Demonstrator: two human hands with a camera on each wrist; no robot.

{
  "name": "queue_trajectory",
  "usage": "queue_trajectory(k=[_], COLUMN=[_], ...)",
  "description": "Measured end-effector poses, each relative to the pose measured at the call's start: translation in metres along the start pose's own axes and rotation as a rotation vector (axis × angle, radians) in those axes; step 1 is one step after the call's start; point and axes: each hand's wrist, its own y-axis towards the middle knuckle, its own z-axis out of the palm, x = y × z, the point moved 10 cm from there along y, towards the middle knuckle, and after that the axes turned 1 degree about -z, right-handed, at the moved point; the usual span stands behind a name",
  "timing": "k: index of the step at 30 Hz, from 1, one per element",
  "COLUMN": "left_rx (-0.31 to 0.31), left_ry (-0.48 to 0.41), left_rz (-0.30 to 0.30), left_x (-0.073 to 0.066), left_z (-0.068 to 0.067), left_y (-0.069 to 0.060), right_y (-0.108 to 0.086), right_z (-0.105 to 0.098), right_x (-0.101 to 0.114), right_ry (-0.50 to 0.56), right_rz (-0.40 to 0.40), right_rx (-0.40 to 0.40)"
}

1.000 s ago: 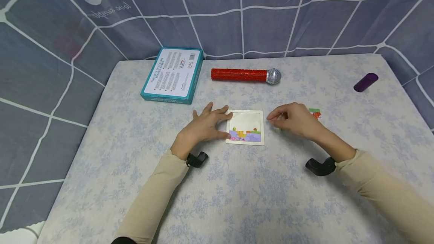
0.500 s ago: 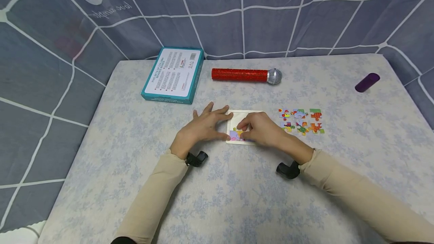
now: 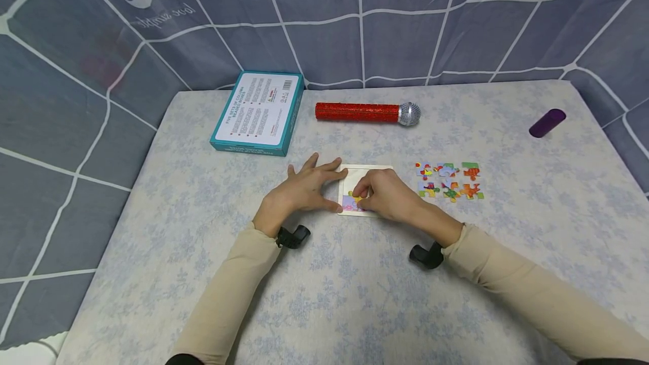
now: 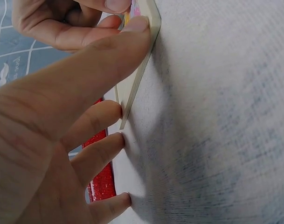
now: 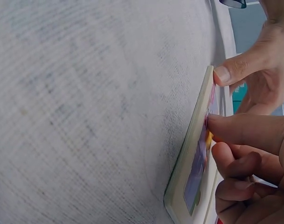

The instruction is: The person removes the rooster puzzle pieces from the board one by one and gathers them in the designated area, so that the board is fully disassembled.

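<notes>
A white puzzle tray (image 3: 391,167) lies on the table, purple and yellow puzzle pieces (image 3: 347,203) along its near edge. My left hand (image 3: 299,187) rests at the tray's left side with fingers spread, the thumb on the near corner and a finger at the far one. My right hand (image 3: 387,193) is over the tray. Its thumb and index finger pinch an orange-yellow puzzle piece (image 5: 209,140) against the near row, mostly hidden by the fingers. In the left wrist view the left thumb (image 4: 128,42) lies along the tray's rim.
Several loose puzzle pieces (image 3: 448,171) lie in two rows right of the tray. Behind are a red toy microphone (image 3: 357,112) and a teal-edged box (image 3: 258,111). A purple cylinder (image 3: 547,123) lies at the far right. A grey curtain (image 3: 324,49) hangs behind the table.
My right hand has moved left from beside the loose pieces to over the tray, uncovering those pieces, then shifted slightly further left. My left hand has stayed at the tray's left side.
</notes>
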Motion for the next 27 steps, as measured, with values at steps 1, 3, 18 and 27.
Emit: queue_trajectory(k=[1,3,18,27], left_rx=[0.000,0.001,0.002,-0.001], left_ry=[0.001,0.002,0.001,-0.002], left_rz=[-0.001,-0.003,-0.011,-0.011], left_x=[0.0000,0.0001,-0.0002,-0.0004], left_z=[0.0000,0.0001,-0.0003,-0.0006], left_y=[-0.0001,0.0001,-0.0006,-0.0011], right_y=[0.0000,0.0002,0.0005,-0.0044], right_z=[-0.0001,-0.0002,-0.0015,-0.0045], right_x=[0.0002,0.0004,0.0009,-0.0038], right_ry=[0.001,0.002,0.006,0.122], right_rz=[0.001,0.005,0.005,0.010], right_rx=[-0.001,0.000,-0.005,-0.030])
